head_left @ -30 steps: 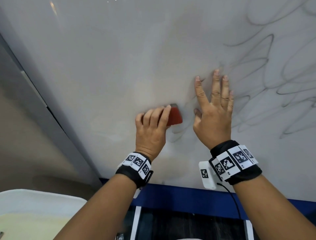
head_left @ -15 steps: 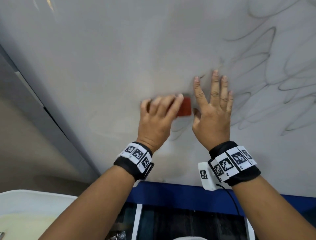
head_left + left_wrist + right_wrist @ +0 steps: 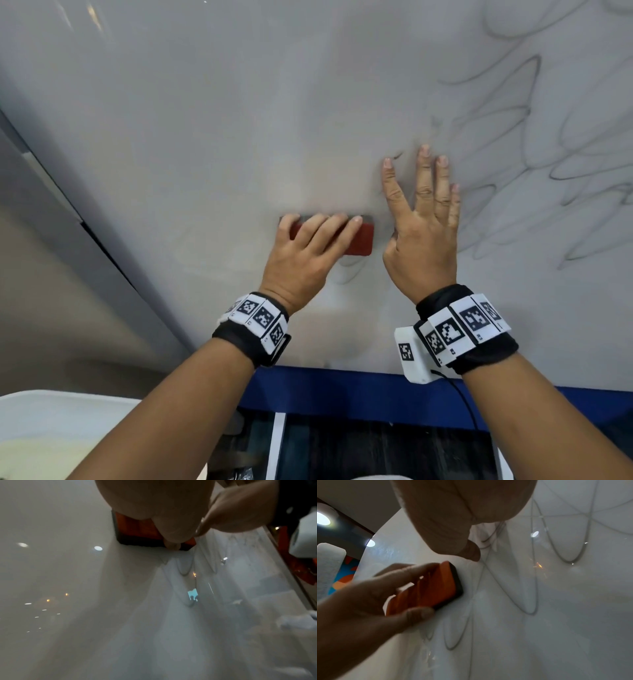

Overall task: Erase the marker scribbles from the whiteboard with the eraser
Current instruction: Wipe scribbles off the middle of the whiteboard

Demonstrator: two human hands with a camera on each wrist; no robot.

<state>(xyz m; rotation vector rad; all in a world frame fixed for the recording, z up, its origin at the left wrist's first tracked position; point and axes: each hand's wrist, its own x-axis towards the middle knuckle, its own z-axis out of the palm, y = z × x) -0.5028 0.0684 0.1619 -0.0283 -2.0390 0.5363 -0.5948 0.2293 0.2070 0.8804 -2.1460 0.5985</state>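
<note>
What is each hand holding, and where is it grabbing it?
The left hand grips the eraser across its red back. The right hand holds nothing; it lies flat on the whiteboard.

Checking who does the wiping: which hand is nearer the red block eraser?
Left. The left hand grips the red block eraser; the right hand lies flat on the whiteboard beside it.

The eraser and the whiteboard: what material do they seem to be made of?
The eraser looks like a hard orange-red plastic back with molded ridges, over a dark wiping layer, probably felt or foam, that meets the board. The whiteboard appears to be a smooth, glossy coated panel: it mirrors ceiling lights and the left hand holding the eraser; the core material cannot be told.
</note>
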